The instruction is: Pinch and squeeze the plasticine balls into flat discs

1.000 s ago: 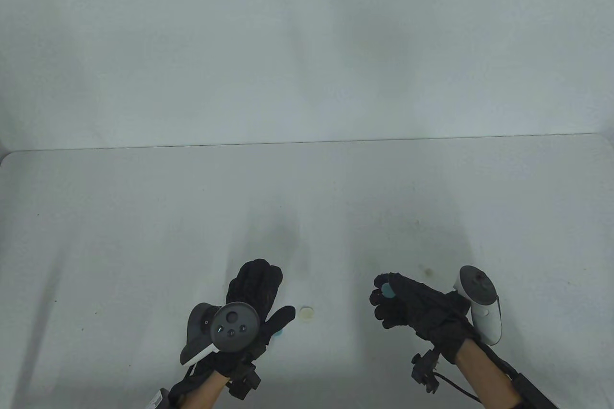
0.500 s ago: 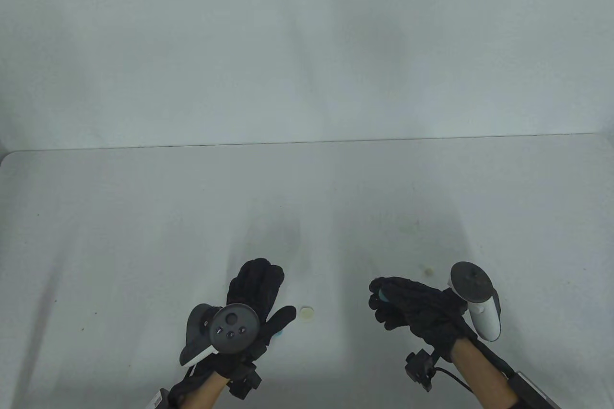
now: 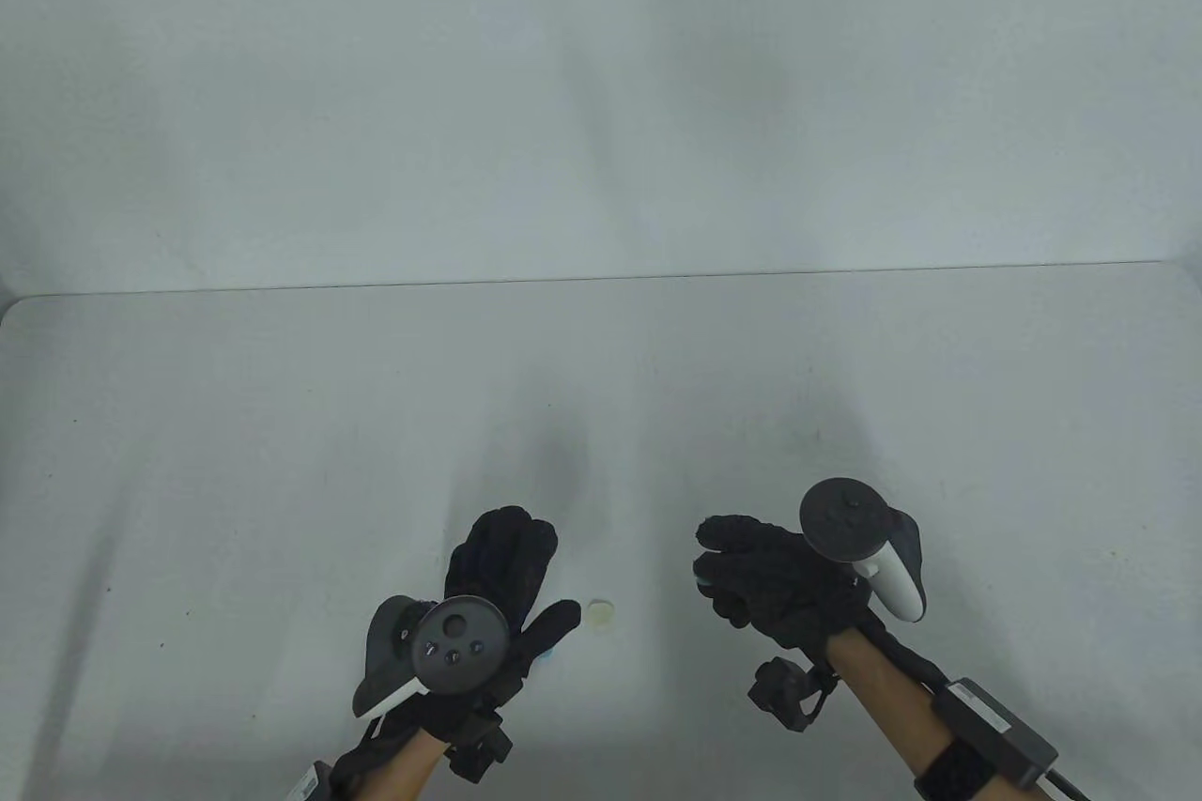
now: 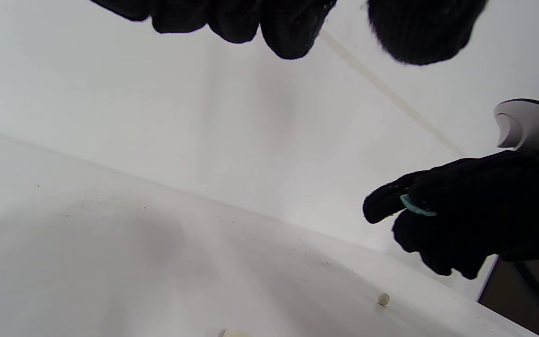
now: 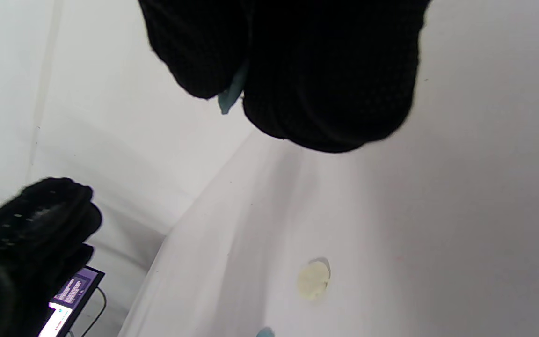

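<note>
Black-gloved, our left hand (image 3: 498, 594) hovers flat at lower left of the table view, fingers spread wide, holding nothing. Just right of its thumb a cream disc (image 3: 600, 613) lies on the tabletop (image 3: 282, 425), with a sliver of blue plasticine (image 3: 547, 651) peeking from under the thumb. Farther right, our right hand (image 3: 761, 571) pinches a teal plasticine disc (image 4: 417, 208) between thumb and fingers. We judge it soft, light, slightly tacky; best pressed across its flat faces.

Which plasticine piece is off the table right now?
The blue piece pinched in the right hand; the cream disc lies flat on the table.
</note>
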A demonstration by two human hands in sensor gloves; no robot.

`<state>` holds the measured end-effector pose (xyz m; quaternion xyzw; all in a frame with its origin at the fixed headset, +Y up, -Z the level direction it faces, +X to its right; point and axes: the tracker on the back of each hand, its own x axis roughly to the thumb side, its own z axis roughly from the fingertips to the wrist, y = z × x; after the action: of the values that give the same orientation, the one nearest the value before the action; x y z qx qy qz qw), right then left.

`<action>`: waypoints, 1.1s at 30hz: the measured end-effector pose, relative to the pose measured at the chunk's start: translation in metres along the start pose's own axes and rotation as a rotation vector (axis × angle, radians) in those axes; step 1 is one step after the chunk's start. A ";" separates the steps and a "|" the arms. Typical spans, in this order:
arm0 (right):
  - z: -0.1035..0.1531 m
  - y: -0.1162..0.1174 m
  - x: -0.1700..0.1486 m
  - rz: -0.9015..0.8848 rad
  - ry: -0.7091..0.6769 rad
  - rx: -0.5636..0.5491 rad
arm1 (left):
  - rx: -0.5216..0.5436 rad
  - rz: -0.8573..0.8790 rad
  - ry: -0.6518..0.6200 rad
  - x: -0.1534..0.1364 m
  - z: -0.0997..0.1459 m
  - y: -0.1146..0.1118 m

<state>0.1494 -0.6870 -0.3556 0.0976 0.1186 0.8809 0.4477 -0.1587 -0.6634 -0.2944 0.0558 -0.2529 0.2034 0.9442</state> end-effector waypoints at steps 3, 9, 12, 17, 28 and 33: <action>-0.007 0.011 0.001 0.024 0.005 -0.014 | -0.003 -0.001 0.002 0.000 0.000 -0.001; -0.027 0.032 -0.002 0.077 0.032 0.033 | -0.007 0.000 0.003 0.000 0.000 -0.001; -0.037 0.040 -0.005 0.145 0.055 0.022 | -0.001 0.002 0.003 0.000 0.000 0.000; -0.050 0.053 -0.013 0.212 0.090 0.038 | 0.007 0.006 0.004 -0.001 0.000 0.002; -0.058 0.077 -0.010 0.392 0.075 0.101 | 0.008 0.011 0.004 -0.003 0.002 0.004; -0.058 0.090 -0.003 0.611 0.036 0.088 | 0.006 0.008 0.010 -0.005 0.003 0.005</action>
<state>0.0660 -0.7479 -0.3848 0.1325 0.1295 0.9704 0.1552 -0.1659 -0.6615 -0.2946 0.0568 -0.2476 0.2081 0.9446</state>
